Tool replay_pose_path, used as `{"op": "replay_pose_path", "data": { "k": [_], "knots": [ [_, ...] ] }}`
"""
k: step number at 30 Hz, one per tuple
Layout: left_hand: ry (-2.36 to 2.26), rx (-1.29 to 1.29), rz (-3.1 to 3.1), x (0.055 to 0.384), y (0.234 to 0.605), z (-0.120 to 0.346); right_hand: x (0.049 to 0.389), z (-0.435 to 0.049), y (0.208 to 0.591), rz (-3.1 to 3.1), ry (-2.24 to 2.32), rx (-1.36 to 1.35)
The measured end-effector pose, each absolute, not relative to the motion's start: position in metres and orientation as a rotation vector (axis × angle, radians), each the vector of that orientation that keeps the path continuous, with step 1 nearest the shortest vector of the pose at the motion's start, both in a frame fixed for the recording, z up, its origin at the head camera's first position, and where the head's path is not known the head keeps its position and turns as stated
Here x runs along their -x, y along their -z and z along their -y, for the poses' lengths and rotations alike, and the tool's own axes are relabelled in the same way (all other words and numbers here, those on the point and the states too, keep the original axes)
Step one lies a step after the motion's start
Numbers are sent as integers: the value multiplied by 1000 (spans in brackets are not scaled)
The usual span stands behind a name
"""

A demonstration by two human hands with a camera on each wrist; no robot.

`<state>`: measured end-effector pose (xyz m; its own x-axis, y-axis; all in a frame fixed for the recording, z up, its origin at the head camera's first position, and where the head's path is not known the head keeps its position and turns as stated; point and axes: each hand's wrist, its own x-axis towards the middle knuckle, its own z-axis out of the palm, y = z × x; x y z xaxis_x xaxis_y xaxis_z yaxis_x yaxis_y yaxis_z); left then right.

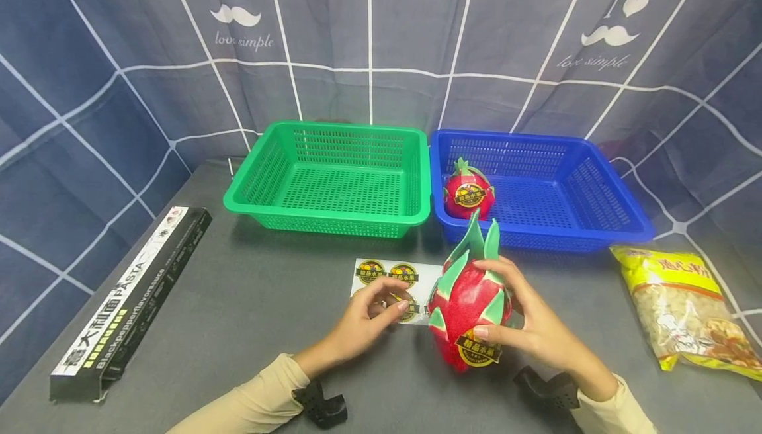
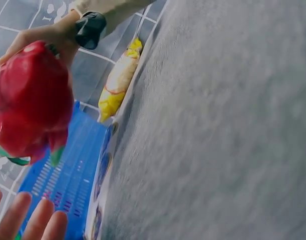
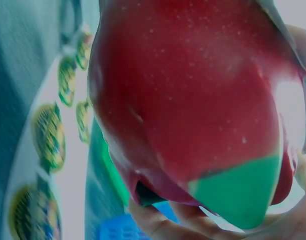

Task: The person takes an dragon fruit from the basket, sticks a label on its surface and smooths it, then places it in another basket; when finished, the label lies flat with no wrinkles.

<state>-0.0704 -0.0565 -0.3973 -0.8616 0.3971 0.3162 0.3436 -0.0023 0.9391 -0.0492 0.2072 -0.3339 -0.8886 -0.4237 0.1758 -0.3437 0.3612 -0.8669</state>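
A red dragon fruit [image 1: 470,302] with green scales is gripped in my right hand [image 1: 530,315], thumb at the lower edge of a black-and-gold round sticker [image 1: 478,349] on its skin. Up close in the right wrist view, the fruit [image 3: 193,100] hides much of that hand, whose fingers [image 3: 158,222] curl beneath it. My left hand [image 1: 363,321] hovers over a white sheet of round stickers [image 1: 364,283], fingers loosely bent with nothing seen between them. Part of that sheet is hidden behind the fruit. In the left wrist view, the left fingers [image 2: 37,217] are spread below the fruit.
At the back stand a green basket [image 1: 327,225] and, on its right, a blue basket [image 1: 595,239] containing a smaller stickered dragon fruit [image 1: 470,196]. A black pasta box [image 1: 131,302] lies at left; a yellow-and-clear food bag [image 1: 684,308] lies at right.
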Motion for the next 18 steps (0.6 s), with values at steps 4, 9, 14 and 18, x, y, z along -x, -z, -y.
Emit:
{"op": "replay_pose_path", "data": {
  "k": [4,9,14,18],
  "knots": [
    [-2042,-770,-2262,77,394,58,55,-220,327,-2559,1631,711],
    [-1984,-698,-2381,86,389,61,60,-234,320,-2532,1814,725],
    [-1911,-663,-2449,88,367,61,65,-245,316,-2365,2023,806],
    [-1855,-647,-2484,97,360,56,69,-249,314,-2349,2104,758]
  ]
}}
